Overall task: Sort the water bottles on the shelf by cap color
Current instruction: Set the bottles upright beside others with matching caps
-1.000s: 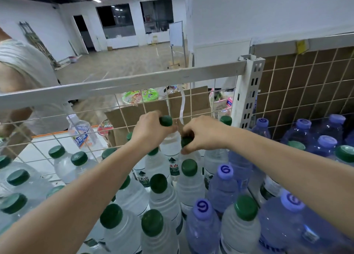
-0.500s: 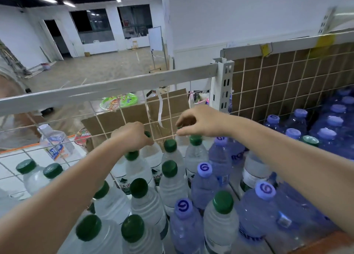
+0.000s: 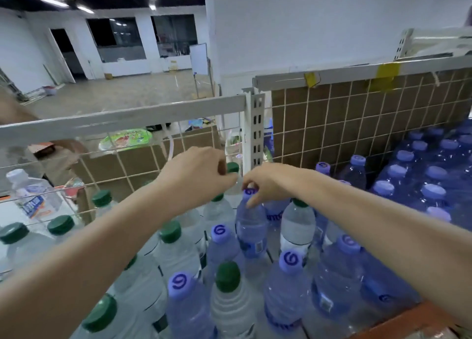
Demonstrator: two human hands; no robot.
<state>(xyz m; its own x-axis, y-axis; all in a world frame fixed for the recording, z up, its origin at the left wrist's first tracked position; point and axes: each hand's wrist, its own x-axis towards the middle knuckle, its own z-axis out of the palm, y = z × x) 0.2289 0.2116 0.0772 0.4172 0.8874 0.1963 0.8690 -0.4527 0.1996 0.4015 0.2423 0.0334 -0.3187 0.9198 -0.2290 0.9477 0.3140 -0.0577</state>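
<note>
Head view: the right hand has moved off the green caps and now pinches the purple cap of a blue bottle; the left hand has come beside it and grips a green-cap bottle by the neck; so a swap looks ready; purple caps crowd right of the hands, green caps left.

Mock shop in a bare hall.
White slotted shelving with wire mesh, crowded bottles, and an open floor with a whiteboard behind.
</note>
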